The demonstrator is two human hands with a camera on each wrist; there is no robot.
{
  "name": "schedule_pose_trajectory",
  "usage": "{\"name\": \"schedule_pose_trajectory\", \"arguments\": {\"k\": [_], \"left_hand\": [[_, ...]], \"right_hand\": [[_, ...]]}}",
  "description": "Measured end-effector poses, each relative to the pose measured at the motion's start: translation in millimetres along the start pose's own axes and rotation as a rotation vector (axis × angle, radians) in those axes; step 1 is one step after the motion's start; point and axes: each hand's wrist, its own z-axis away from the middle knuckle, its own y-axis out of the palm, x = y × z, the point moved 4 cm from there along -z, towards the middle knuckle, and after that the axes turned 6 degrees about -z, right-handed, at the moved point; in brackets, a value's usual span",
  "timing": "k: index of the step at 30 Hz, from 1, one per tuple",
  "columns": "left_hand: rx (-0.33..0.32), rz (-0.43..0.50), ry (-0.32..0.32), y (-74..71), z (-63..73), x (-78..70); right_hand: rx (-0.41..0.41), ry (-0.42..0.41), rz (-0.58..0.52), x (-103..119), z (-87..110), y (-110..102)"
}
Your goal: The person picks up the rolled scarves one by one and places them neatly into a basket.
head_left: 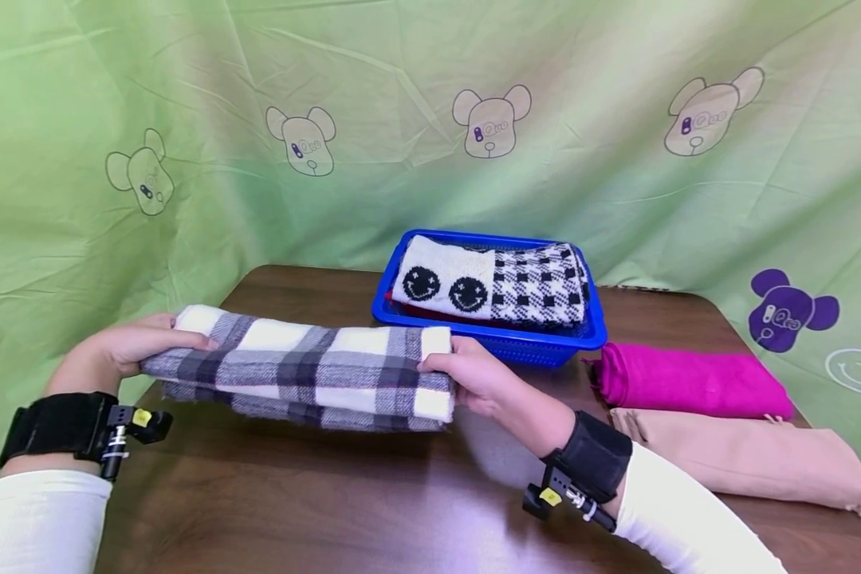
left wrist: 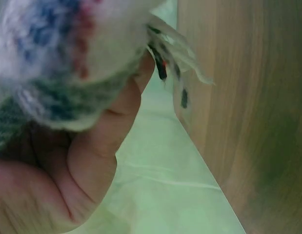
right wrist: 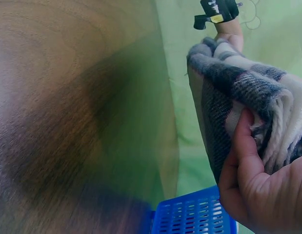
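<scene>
A folded grey, white and black plaid scarf (head_left: 316,363) is stretched between both hands above the table. My left hand (head_left: 139,343) grips its left end, thumb along the top. At the right end my right hand (head_left: 477,375) pinches the layers between thumb and fingers. Close up in the right wrist view, the folded edges of the scarf (right wrist: 253,92) stack in the right hand (right wrist: 258,180). The left wrist view shows blurred cloth over the curled fingers of the left hand (left wrist: 97,146), with loose fringe (left wrist: 182,58) hanging off it.
Behind the scarf stands a blue plastic basket (head_left: 491,328) holding a folded black-and-white knit scarf (head_left: 445,275) with smiley faces. A magenta folded scarf (head_left: 696,383) and a beige fringed one (head_left: 746,454) lie at the right of the brown table (head_left: 294,494). A green curtain (head_left: 402,159) hangs behind.
</scene>
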Motion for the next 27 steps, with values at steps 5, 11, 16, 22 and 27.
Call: {"name": "schedule_pose_trajectory", "arguments": {"k": [5,11,16,22,27], "left_hand": [[-0.001,-0.001,0.025,7.4,-2.3,-7.0],[-0.023,-0.018,0.032,13.9,-4.6,-13.7],[-0.014,0.004,0.035,18.9,-6.0,-17.6],[-0.023,0.005,0.038,23.0,-6.2,-21.9],[-0.017,0.004,0.048,27.7,-7.3,-27.4]], "right_hand": [[0.006,-0.005,-0.02,5,6.5,-6],[0.029,-0.034,-0.044,11,11.4,-13],[0.043,-0.047,-0.052,13,14.8,-16],[0.04,-0.053,-0.04,13,17.7,-20],[0.033,-0.053,-0.046,14,21.3,-26]]}}
